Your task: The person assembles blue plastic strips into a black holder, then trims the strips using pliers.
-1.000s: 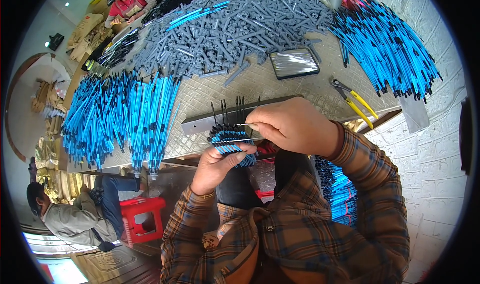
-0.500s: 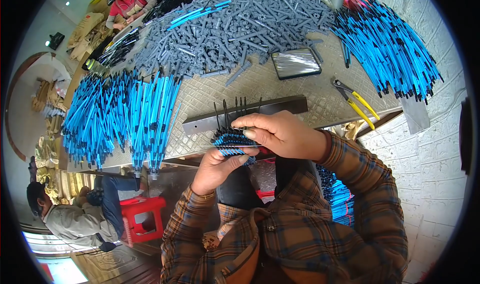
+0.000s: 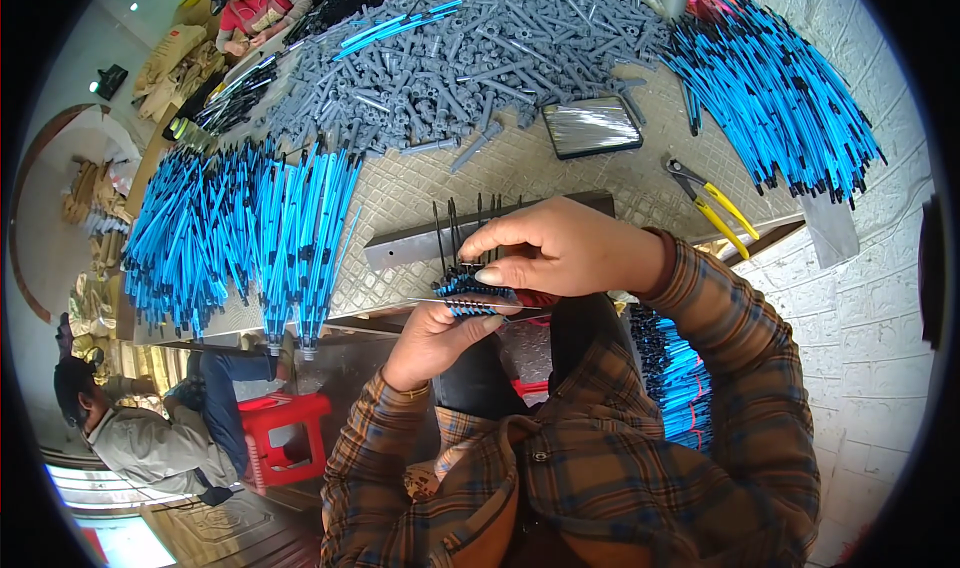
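Observation:
My left hand point(image 3: 438, 340) is closed around a bundle of thin blue-and-black rods point(image 3: 470, 286) just off the table's near edge. Several slim black rod ends stick up from the bundle toward the table. Across it, by my left fingers, lies a thin straight metal wire point(image 3: 432, 300). My right hand point(image 3: 565, 248) bends over the bundle from the right, index finger and thumb curled at the black ends. What lies between these fingertips is too small to make out. A dark metal bar point(image 3: 400, 250) lies on the table just beyond.
Grey plastic parts point(image 3: 450, 58) are heaped across the table point(image 3: 400, 193). Blue rods are piled at left point(image 3: 240, 238) and right point(image 3: 775, 98). A tray of metal wires point(image 3: 592, 126) and yellow-handled pliers point(image 3: 715, 203) lie nearby. Two other people point(image 3: 262, 13) sit at left, one near a red stool point(image 3: 285, 433).
My right hand has shifted slightly left and up over the bundle. The bundle has turned a little, and the metal wire now slants down to the right. The lower-left person's arms have moved.

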`<state>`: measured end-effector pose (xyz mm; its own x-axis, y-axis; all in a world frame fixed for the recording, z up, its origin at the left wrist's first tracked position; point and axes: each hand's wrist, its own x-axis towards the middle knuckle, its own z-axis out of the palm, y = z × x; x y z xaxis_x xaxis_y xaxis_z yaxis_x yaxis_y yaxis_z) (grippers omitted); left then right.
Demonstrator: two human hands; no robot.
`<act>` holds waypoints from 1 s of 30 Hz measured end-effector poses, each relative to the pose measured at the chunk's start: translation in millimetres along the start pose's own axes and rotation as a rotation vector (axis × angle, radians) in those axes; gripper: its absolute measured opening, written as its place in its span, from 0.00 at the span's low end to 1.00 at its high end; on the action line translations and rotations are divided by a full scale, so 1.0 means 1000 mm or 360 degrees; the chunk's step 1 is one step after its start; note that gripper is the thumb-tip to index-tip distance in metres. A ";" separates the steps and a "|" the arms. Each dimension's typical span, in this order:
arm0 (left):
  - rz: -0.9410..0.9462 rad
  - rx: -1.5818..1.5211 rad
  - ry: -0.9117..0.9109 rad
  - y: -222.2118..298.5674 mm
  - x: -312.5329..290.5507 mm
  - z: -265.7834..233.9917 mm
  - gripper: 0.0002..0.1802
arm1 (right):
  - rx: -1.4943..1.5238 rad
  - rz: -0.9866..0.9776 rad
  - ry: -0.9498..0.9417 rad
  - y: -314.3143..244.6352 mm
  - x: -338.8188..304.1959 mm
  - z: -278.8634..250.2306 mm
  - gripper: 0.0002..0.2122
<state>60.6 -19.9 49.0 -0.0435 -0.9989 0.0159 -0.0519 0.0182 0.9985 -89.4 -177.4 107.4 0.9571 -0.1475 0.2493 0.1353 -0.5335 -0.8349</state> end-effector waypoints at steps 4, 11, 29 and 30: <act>0.0034 -0.0015 0.0011 -0.002 -0.001 -0.001 0.12 | -0.0178 -0.0090 0.0066 -0.006 0.004 0.004 0.12; 0.0015 -0.0117 0.0030 0.004 -0.002 0.000 0.13 | -0.0299 -0.0257 0.0399 0.005 0.000 0.025 0.11; -0.0145 -0.0177 -0.0152 0.011 -0.003 -0.005 0.14 | -0.0356 -0.0335 0.0023 -0.003 0.007 0.006 0.12; -0.0153 -0.0192 -0.0145 0.011 -0.003 -0.005 0.14 | -0.0356 -0.0335 0.0023 -0.003 0.007 0.006 0.12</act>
<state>65.6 -16.9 60.1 -0.1346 -0.9877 -0.0792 0.0594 -0.0878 0.9944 -81.5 -172.3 108.5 0.9101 -0.0252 0.4136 0.2689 -0.7235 -0.6358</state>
